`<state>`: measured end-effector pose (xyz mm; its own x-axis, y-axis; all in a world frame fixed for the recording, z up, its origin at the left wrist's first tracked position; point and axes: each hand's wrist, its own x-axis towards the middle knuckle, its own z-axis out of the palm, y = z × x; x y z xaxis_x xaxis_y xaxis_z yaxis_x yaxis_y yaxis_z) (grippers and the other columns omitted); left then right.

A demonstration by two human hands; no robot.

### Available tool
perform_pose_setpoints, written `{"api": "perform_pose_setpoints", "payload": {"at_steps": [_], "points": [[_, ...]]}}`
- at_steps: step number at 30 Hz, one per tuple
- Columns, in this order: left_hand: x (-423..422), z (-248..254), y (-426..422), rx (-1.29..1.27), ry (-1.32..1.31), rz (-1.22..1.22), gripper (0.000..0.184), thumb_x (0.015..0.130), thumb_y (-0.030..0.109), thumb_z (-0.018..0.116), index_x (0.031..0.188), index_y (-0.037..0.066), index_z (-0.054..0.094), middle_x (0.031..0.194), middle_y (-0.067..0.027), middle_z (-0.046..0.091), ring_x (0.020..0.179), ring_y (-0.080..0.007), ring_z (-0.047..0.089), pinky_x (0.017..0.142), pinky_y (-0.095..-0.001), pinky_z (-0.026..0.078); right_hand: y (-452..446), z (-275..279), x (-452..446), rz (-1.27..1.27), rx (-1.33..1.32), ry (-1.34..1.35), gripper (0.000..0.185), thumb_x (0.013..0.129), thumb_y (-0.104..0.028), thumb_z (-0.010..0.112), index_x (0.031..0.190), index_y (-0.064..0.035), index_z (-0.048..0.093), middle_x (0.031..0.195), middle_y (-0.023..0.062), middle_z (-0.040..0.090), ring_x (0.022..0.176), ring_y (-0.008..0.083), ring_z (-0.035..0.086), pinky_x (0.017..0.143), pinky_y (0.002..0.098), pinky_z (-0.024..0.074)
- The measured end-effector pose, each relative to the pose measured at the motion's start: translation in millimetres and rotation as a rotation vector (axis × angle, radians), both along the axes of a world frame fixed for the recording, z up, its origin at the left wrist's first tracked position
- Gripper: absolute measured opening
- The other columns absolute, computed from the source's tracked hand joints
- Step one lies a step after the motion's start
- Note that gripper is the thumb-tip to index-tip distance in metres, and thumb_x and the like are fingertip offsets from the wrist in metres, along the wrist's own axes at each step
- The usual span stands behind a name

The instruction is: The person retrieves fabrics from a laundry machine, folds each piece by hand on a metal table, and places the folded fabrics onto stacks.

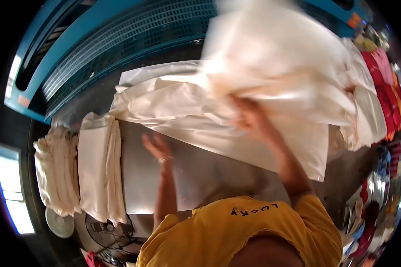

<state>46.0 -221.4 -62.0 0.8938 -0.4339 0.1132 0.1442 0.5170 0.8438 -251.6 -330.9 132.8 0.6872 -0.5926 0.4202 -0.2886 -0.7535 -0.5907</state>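
The large, thin cream-white cloth sheet (272,49), seen from the head camera, is raised above the far right half of a smooth grey metal table (138,189), its folds blurred and billowing. The person's right hand (249,118) is at the near lower edge of this sheet, the forearm reaching up from the right. Blur covers the fingers, so whether they pinch the fabric or merely press against it cannot be told. The left hand (155,147) is empty, its fingers spread over the bare metal, with a narrow pale band (165,159) around the wrist.

Between the hands and beyond them lies a long, creased cream-white length of fabric (173,98), running across the table to a pointed corner near the right forearm. Where it meets the raised sheet, the blur hides whether the two are one piece.

At the left end of the table, two thick folded cream cloth stacks (100,169) lie side by side. Below them are a round black wire-caged fan (109,229) and a pale round disc-shaped object (60,222). A teal-blue machine with a slotted panel (133,38) spans the far side. On the right, red folded textiles (381,84) are heaped beside more cream cloth (370,115). The person wears a mustard-yellow shirt with dark lettering (227,231).
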Motion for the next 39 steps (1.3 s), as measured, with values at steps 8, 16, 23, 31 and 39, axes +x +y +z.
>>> {"api": "perform_pose_setpoints", "payload": {"at_steps": [8, 16, 23, 31, 39], "points": [[196.6, -19.7, -91.1, 0.657, 0.189, -0.029, 0.048, 0.070, 0.039, 0.065, 0.097, 0.001, 0.058, 0.091, -0.0154, 0.059, 0.078, -0.0221, 0.055, 0.067, -0.0387, 0.043, 50.3, -134.6, -58.4, -0.582, 0.389, -0.118, 0.047, 0.079, -0.007, 0.060, 0.123, -0.0059, 0.044, 0.113, 0.0109, 0.054, 0.102, 0.0183, 0.053, 0.084, 0.0288, 0.0444], [32.1, 76.4, -148.3, 0.393, -0.621, -0.558, 0.022, 0.081, 0.024, 0.054, 0.094, 0.006, 0.056, 0.088, -0.0049, 0.058, 0.075, -0.0159, 0.055, 0.073, -0.0327, 0.046, 93.6, -146.3, -302.7, -1.493, 0.753, 0.001, 0.053, 0.077, -0.039, 0.058, 0.113, -0.0019, 0.048, 0.081, 0.0142, 0.060, 0.078, 0.0241, 0.058, 0.070, 0.0340, 0.0456], [-243.9, 106.5, 17.3, 0.515, -1.808, -1.071, 0.096, 0.065, 0.062, 0.057, 0.134, 0.005, 0.023, 0.130, -0.0195, 0.034, 0.118, -0.0356, 0.034, 0.095, -0.0446, 0.031, 109.0, -63.9, -248.5, -0.942, 0.755, -1.229, 0.022, 0.078, -0.015, 0.056, 0.092, 0.0016, 0.059, 0.076, 0.0048, 0.059, 0.061, 0.0141, 0.055, 0.057, 0.0268, 0.0462], [-284.3, 18.1, 46.0, 0.760, -0.406, -1.017, 0.050, 0.078, 0.035, 0.059, 0.108, -0.005, 0.053, 0.106, -0.0185, 0.057, 0.099, -0.0267, 0.054, 0.086, -0.0349, 0.041, 68.9, 2.2, -69.4, -0.195, 0.797, -0.746, 0.036, 0.084, -0.022, 0.058, 0.113, -0.0022, 0.051, 0.091, 0.0029, 0.058, 0.082, 0.0090, 0.052, 0.067, 0.0246, 0.0449], [-90.9, 29.4, 159.4, 0.625, -0.266, -0.461, 0.041, 0.089, 0.028, 0.045, 0.117, -0.002, 0.046, 0.110, -0.0120, 0.054, 0.098, -0.0238, 0.052, 0.085, -0.0374, 0.041, 66.0, -127.5, -104.8, -0.589, 0.955, -0.904, 0.048, 0.082, -0.048, 0.050, 0.102, -0.0050, 0.057, 0.094, 0.0066, 0.059, 0.086, 0.0142, 0.055, 0.073, 0.0317, 0.0460]]}}
